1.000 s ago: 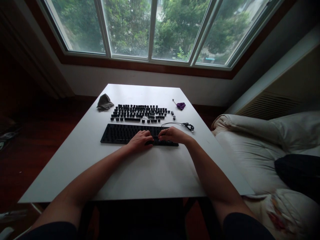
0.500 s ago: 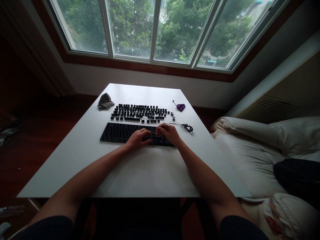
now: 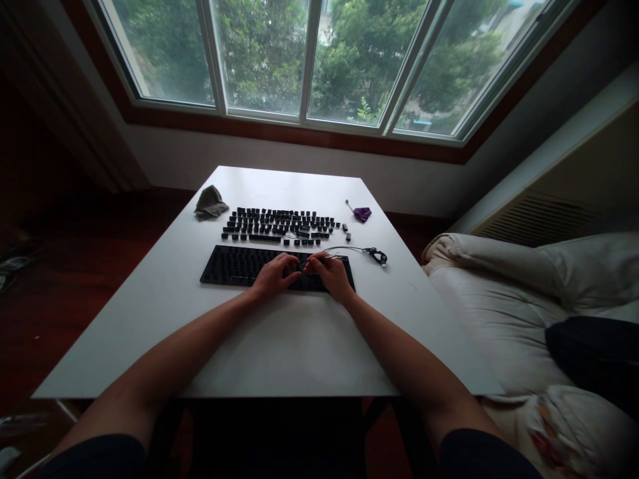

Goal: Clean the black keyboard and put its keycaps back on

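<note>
While both our forearms reach up from the bottom of the frame, we have our hands over the black keyboard point(image 3: 232, 265), which lies flat on the white tabletop point(image 3: 299, 346) at the centre of the frame. Our left hand point(image 3: 273, 275) rests at its near edge with the fingers curled and the thumb apart from them; we cannot tell whether anything sits between their tips. Our right hand point(image 3: 330, 271) is pinched around a slender tool point(image 3: 337, 257), too small to make out fully. Just beyond the keyboard we see rows of loose black keycaps point(image 3: 264, 238), and right of centre a bundled cable point(image 3: 375, 254). We have a grey cloth point(image 3: 210, 203) left of the keycaps, and a purple cloth point(image 3: 362, 213) to their right, near the tabletop's right edge.
</note>
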Motion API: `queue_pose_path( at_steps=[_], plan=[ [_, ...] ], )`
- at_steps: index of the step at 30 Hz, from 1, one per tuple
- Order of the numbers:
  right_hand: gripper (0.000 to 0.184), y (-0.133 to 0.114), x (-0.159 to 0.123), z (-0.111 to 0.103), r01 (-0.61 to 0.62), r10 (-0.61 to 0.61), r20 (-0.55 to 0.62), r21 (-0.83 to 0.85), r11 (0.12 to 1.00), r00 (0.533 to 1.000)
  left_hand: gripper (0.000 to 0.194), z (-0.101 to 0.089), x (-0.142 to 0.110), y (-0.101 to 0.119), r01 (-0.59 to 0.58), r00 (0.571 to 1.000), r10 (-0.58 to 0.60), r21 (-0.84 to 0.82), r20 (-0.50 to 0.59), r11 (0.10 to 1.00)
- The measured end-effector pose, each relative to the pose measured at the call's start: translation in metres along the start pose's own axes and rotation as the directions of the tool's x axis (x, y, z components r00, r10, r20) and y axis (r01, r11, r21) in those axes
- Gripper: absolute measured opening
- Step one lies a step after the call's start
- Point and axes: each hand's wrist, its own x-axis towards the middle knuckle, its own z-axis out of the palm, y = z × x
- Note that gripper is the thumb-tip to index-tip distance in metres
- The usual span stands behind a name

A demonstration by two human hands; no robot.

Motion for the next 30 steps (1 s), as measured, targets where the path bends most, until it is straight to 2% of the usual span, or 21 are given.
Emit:
queue_pose_path(
  at_steps=[12,21,27,30],
  plan=[
    [0.036,0.001,-0.004,0.003,0.002,-0.002,0.025,-0.018,1.000,1.000,0.019,-0.006,0.001,0.001,0.005,0.999,0.002,-0.139,0.055,0.990],
    [0.039,-0.004,-0.006,0.007,-0.042,0.043,0.014,-0.055,0.998,0.999,0.022,-0.010,0.003,-0.002,0.028,0.992,-0.004,-0.184,0.125,0.983],
    [0.037,-0.003,-0.011,0.011,0.001,0.005,0.045,-0.116,0.993,0.999,0.023,-0.010,0.002,-0.001,0.049,0.987,-0.018,-0.195,0.158,0.980],
    [0.038,-0.004,-0.010,0.011,-0.026,0.028,0.022,-0.094,0.995,0.999,0.023,-0.010,0.002,-0.001,0.036,0.986,0.003,-0.236,0.165,0.971]
  ],
)
